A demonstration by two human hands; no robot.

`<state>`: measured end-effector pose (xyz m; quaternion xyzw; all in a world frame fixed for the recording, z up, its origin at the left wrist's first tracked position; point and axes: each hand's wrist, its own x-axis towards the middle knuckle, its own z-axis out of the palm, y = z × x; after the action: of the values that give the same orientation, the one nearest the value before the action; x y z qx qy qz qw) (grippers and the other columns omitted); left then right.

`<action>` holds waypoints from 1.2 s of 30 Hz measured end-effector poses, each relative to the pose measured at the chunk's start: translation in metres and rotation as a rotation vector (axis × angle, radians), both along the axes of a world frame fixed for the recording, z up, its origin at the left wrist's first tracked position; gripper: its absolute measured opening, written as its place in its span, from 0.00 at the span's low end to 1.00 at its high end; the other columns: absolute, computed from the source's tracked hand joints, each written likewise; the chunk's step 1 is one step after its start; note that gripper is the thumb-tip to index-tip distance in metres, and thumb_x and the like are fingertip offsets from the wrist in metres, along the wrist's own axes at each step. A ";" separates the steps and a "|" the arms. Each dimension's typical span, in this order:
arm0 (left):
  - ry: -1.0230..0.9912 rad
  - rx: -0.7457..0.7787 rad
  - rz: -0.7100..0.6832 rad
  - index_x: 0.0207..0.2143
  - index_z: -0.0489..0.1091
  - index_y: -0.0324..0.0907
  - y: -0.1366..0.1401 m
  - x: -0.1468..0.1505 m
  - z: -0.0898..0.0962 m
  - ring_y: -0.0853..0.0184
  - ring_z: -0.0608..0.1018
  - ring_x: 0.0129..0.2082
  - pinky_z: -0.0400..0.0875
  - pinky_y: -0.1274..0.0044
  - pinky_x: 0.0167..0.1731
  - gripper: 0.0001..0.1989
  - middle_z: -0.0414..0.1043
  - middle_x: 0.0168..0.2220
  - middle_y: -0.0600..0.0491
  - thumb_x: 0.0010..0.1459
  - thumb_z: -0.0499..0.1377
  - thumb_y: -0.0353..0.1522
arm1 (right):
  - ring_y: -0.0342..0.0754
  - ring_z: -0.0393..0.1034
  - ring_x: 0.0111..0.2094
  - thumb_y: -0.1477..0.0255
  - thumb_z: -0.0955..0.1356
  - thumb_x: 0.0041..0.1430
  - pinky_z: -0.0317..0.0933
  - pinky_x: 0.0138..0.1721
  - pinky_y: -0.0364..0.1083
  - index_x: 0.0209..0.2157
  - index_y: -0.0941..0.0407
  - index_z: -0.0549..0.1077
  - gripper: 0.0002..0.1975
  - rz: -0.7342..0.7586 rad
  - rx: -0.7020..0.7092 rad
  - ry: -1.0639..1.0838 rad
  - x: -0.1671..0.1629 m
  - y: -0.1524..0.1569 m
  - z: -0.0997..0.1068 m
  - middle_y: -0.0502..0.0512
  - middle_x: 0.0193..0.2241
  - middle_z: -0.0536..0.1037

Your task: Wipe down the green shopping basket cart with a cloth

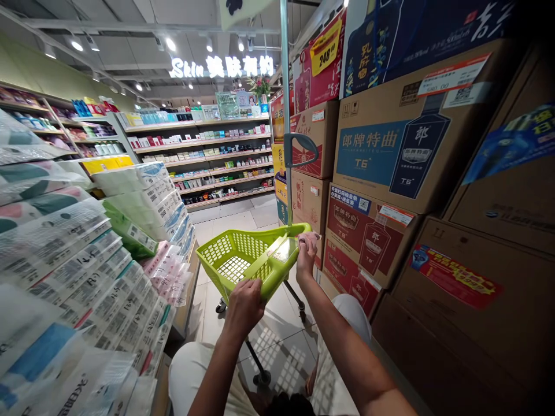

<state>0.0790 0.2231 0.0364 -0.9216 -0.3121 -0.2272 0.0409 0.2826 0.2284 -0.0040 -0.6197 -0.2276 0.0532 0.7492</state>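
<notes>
- Gripping the near edge of a lime-green shopping cart (280, 273) with the left hand (245, 305), just below the centre of the frame; knuckles up, fingers bent over the edge.
- Clutching a pink cloth (309, 236) in the right hand (306, 260), at the cart's right-hand corner, right of centre; fingers closed on the cloth, with the cloth against the green plastic. Impossible to tell whether also gripping the cart itself there.
- In the middle of the frame, the cart's lattice-sided basket, tilted within the view, with a pale panel (282, 249) between the two hands.
- Rising from beside that panel to the top edge of the frame, a slim metal pole (285, 86) with a grey loop handle (288, 151) partway up.
- At bottom centre, a caster wheel (262, 378) on pale floor tiles (238, 222), between two knees in light trousers (191, 370).
- Along the left side, close to the cart, stacked white plastic-wrapped packs (87, 248), plus a green pack (132, 234) and pink packs (167, 273).
- Down the right side, stacked printed cartons (381, 144), some brown, some dark red; above them at upper right, a yellow price card (326, 51) reading 248.
- At upper centre, beyond the cart, shelves of small boxes (203, 159) under a lit "Skin" sign (221, 67).
</notes>
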 end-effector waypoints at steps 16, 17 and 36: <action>-0.196 -0.054 -0.019 0.22 0.62 0.44 0.013 -0.009 -0.008 0.63 0.71 0.34 0.64 0.67 0.49 0.07 0.71 0.26 0.55 0.46 0.59 0.29 | 0.62 0.46 0.68 0.63 0.59 0.67 0.46 0.65 0.65 0.47 0.57 0.78 0.20 -0.042 -0.105 -0.423 -0.038 -0.020 -0.009 0.63 0.67 0.56; -0.195 -0.056 -0.033 0.23 0.63 0.45 0.014 -0.011 -0.009 0.63 0.72 0.34 0.64 0.67 0.48 0.06 0.71 0.26 0.55 0.47 0.59 0.29 | 0.61 0.48 0.67 0.65 0.59 0.67 0.46 0.65 0.64 0.45 0.56 0.78 0.19 -0.001 -0.108 -0.519 -0.039 -0.026 -0.010 0.62 0.66 0.60; -0.437 -0.109 0.001 0.45 0.64 0.46 0.049 -0.019 -0.065 0.52 0.66 0.63 0.65 0.57 0.61 0.20 0.70 0.48 0.48 0.48 0.60 0.27 | 0.55 0.70 0.46 0.69 0.68 0.54 0.57 0.55 0.54 0.23 0.54 0.79 0.10 0.764 -0.667 -1.396 -0.018 -0.017 0.082 0.57 0.33 0.82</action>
<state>0.0605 0.2724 -0.0287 -0.8511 -0.3259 -0.4043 -0.0775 0.2643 0.2116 0.0785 -0.5793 -0.8012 -0.0274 0.1477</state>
